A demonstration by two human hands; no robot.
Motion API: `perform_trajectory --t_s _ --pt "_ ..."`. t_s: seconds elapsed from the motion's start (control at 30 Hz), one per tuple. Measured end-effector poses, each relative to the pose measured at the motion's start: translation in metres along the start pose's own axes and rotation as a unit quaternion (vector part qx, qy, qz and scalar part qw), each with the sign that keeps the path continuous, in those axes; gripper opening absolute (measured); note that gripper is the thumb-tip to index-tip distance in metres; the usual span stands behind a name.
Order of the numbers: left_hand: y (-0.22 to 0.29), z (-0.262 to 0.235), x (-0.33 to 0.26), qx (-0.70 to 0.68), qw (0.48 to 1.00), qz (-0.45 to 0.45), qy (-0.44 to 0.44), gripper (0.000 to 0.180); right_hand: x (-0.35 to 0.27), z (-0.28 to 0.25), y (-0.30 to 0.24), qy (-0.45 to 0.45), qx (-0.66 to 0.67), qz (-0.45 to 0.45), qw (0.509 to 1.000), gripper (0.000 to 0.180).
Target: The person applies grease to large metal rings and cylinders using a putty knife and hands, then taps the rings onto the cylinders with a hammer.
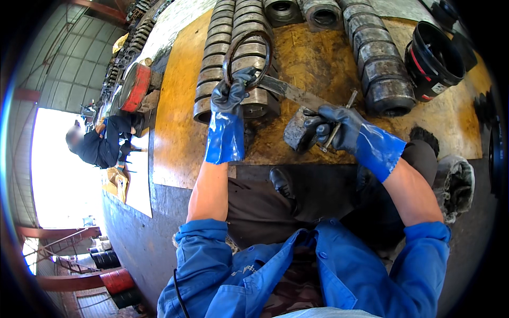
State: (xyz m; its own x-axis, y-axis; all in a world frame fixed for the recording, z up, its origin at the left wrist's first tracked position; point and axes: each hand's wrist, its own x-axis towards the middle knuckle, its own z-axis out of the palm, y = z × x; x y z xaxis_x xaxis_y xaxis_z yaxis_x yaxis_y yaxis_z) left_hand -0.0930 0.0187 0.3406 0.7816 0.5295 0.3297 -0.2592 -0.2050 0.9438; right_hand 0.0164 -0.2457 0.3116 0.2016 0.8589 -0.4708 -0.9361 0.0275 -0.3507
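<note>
My left hand (231, 91), in a blue rubber glove with a dark grey palm, is closed around the lower part of a dark metal ring (270, 57). The ring stands upright in front of the stacked metal cylinders. My right hand (342, 127), gloved alike, is closed on a thin metal rod (333, 137) with knobbed ends. A flat metal bar (297, 95) runs from beside the ring to the right hand's fingers; whether they grip it too, I cannot tell. Just under those fingers sits a dark blocky metal piece (297, 131), partly covered by them.
Rows of thick metal cylinders (215, 55) lie on an oil-stained yellowish board (177, 132); another row (379, 66) runs to the right. A black bucket (424, 79) stands at the far right. At left, another person (98, 140) sits near a red-banded drum (135, 87).
</note>
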Motion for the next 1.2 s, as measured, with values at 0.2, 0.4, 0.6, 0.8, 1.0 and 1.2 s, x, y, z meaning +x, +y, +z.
perform_trajectory --t_s 0.2,0.4,0.6,0.8,1.0,1.2 --pt "-0.015 -0.009 0.012 0.013 0.999 0.038 -0.036 0.022 -0.004 -0.013 -0.02 -0.025 -0.017 -0.067 0.997 0.036" --pt "0.006 -0.011 0.004 0.023 0.993 -0.061 -0.103 0.025 -0.013 -0.016 -0.027 0.062 -0.236 -0.196 0.95 0.027" --pt "0.027 -0.007 -0.013 0.142 0.971 -0.154 -0.115 0.028 -0.001 -0.023 -0.027 0.073 -0.417 -0.278 0.862 0.023" --pt "-0.004 -0.033 -0.013 0.147 0.952 -0.254 -0.084 0.026 -0.008 -0.01 -0.021 0.044 -0.738 -0.499 0.452 0.039" --pt "-0.034 -0.052 -0.015 0.268 0.935 -0.199 -0.12 0.021 -0.023 0.005 -0.021 -0.036 -0.816 -0.479 0.321 0.05" --pt "-0.012 -0.034 -0.018 0.28 0.934 -0.2 -0.097 0.019 -0.018 0.004 -0.021 -0.004 -0.808 -0.54 0.235 0.032"
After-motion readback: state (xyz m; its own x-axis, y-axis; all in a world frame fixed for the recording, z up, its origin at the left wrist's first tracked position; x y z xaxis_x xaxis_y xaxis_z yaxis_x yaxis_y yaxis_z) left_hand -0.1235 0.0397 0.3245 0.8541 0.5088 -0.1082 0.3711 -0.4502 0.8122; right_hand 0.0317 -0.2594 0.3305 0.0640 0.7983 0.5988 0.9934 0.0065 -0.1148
